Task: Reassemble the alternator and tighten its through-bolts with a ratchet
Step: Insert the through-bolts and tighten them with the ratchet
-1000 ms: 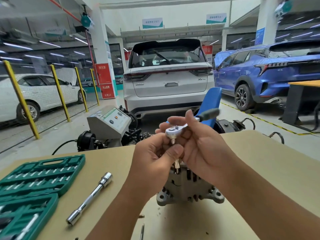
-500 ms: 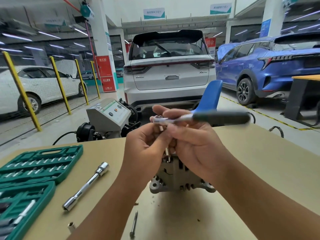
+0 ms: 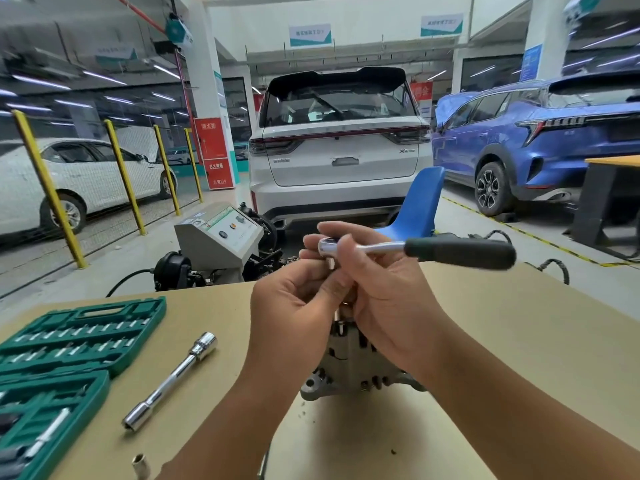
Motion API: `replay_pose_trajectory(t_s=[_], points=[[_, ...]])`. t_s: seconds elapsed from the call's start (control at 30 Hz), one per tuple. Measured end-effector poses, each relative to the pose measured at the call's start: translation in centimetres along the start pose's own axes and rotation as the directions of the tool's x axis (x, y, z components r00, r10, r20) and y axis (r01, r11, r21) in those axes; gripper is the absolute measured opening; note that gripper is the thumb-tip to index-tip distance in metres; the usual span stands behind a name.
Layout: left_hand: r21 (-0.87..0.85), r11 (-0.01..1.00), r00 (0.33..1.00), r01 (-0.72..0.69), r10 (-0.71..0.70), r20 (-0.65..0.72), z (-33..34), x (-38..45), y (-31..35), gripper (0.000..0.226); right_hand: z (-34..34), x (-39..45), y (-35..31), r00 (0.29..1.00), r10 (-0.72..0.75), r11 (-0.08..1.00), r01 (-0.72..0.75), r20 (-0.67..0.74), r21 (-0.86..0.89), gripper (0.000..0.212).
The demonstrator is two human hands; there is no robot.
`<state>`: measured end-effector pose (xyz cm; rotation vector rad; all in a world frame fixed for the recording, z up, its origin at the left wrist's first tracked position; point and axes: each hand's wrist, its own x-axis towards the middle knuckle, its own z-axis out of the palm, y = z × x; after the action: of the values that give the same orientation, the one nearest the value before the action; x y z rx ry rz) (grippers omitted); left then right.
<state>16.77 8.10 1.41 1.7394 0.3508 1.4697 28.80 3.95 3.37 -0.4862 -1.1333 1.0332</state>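
I see the alternator (image 3: 349,365) on the worktop (image 3: 519,341); socket case (image 3: 69,344) far left; extension bar (image 3: 169,381) between them.

I can read little here. The white SUV (image 3: 341,147) carries a badge on its tailgate that looks like "X" plus more letters, too small to make out. The red cabinet (image 3: 213,152) bears Chinese characters and the digits "119". The overhead signs (image 3: 310,35) are too blurred to read.
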Motion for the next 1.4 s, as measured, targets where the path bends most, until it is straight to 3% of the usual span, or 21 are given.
replay_pose_trajectory(t_s=[0.13,0.27,0.5,0.7,0.83,0.97,1.13,1.2,1.27,1.33,1.4], points=[[-0.016,1.000,1.000,0.015,-0.015,-0.002,0.0,0.1,-0.5,0.024,-0.1,0.5,-0.2,0.994,0.058,0.990,-0.046,-0.090,0.131,0.057],[-0.006,1.000,0.999,0.026,-0.026,0.037,-0.3,0.2,-0.2,0.025,0.0,0.4,-0.3,0.999,-0.012,0.999,0.013,-0.032,0.038,0.051],[0.012,0.996,0.995,0.086,-0.086,0.053,-0.6,0.4,0.5,0.016,-0.7,0.4,-0.7,0.997,0.066,0.998,-0.066,0.041,-0.005,0.035],[0.052,0.998,0.999,0.035,-0.036,0.009,0.0,0.4,0.0,0.015,-1.6,0.5,-0.9,0.991,0.094,0.990,-0.104,0.100,0.093,0.028],[0.043,0.999,0.999,0.009,-0.011,0.038,-0.1,0.2,-0.3,0.012,-1.7,0.7,-0.8,0.991,0.120,0.959,-0.131,0.057,0.252,0.034],[0.048,0.998,0.999,-0.027,0.025,0.047,0.2,-0.1,0.0,0.018,-1.8,0.3,-1.3,0.978,0.029,0.984,-0.063,0.206,0.164,0.012],[0.042,0.999,0.999,0.008,-0.009,0.038,0.4,0.0,-0.1,0.023,-1.7,0.6,-0.9,0.987,0.155,0.953,-0.163,0.052,0.254,0.045],[0.022,0.999,0.999,0.027,-0.028,0.047,0.2,0.0,-0.2,0.022,-1.7,0.5,-1.0,0.988,0.140,0.967,-0.150,0.062,0.206,0.035],[0.027,1.000,0.998,0.004,-0.006,0.058,0.0,0.0,-0.1,0.018,-1.7,0.3,-1.3,0.982,0.078,0.988,-0.099,0.169,0.121,0.017],[0.035,0.999,0.998,-0.019,0.017,0.053,0.1,-0.1,0.0,0.016,-1.7,0.1,-1.4,0.973,0.062,0.991,-0.086,0.223,0.101,0.017],[0.020,1.000,0.999,-0.001,0.000,0.053,0.2,-0.1,0.2,0.020,-1.6,0.3,-1.3,0.983,0.092,0.986,-0.113,0.160,0.126,0.027]])
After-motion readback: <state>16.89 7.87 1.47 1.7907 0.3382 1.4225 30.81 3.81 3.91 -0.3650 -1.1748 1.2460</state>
